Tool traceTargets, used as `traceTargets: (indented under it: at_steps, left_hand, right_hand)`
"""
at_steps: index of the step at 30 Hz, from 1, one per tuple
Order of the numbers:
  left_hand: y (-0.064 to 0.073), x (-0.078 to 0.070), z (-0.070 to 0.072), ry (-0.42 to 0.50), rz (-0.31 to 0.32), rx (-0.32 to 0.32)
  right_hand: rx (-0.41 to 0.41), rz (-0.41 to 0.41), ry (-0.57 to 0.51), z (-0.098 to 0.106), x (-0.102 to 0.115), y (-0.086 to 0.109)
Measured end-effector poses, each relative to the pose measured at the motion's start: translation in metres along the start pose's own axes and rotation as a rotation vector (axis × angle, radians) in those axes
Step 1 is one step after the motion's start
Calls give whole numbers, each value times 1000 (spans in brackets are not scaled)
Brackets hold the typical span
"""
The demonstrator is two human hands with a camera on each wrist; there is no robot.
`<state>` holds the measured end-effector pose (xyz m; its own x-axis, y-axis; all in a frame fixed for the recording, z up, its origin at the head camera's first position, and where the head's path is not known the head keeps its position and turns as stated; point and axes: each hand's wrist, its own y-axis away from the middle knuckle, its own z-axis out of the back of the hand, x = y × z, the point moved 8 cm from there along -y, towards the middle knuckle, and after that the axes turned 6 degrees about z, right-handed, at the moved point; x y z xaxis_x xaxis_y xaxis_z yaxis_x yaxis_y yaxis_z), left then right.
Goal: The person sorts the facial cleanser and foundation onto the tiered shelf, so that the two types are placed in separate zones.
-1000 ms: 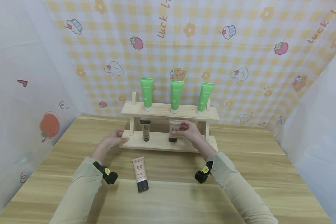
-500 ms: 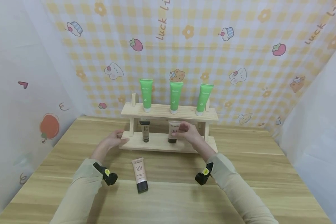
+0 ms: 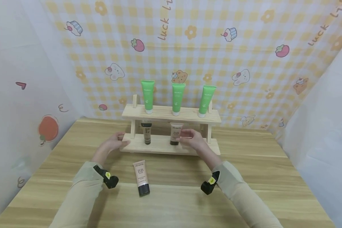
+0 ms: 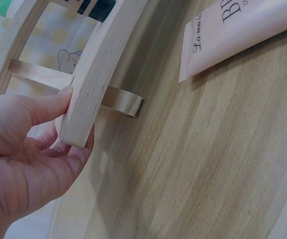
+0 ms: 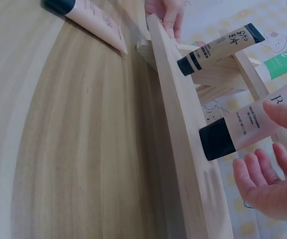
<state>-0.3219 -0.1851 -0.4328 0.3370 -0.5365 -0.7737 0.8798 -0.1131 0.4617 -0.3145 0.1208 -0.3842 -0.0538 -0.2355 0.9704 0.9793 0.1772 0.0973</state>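
Observation:
My left hand (image 3: 111, 144) grips the left end of the lower board of a two-tier wooden shelf (image 3: 159, 148); in the left wrist view the thumb lies on top and the fingers curl beneath. Upright on that board, cap down, stands a pink BB cream tube (image 3: 175, 133) with a black cap (image 5: 217, 139). At its right side is my right hand (image 3: 192, 139), fingers loosely spread. In the right wrist view the thumb overlaps the tube, while the other fingers stand apart from it. A slimmer beige tube (image 5: 218, 52) with black ends stands farther left on the same board.
Three green tubes (image 3: 178, 98) stand along the upper board. Another BB cream tube (image 3: 141, 177) lies on the wooden table (image 3: 176, 205) in front of the shelf. Behind it hangs a yellow checked cloth (image 3: 159, 57).
My right fingers have loosened from the BB cream tube and drawn slightly right, leaving it standing on the lower board. The left hand keeps its grip on the shelf.

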Motion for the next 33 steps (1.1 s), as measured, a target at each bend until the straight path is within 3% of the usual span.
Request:
traceTargets:
  at_steps: [13,33]
  left_hand:
    - [2,-1,1,32,-4,4]
    - [-2,2,2,33,-3,3]
  right_hand:
    - [97,-161,1,-11,-13,15]
    - [285,-165,31,-53,-14,27]
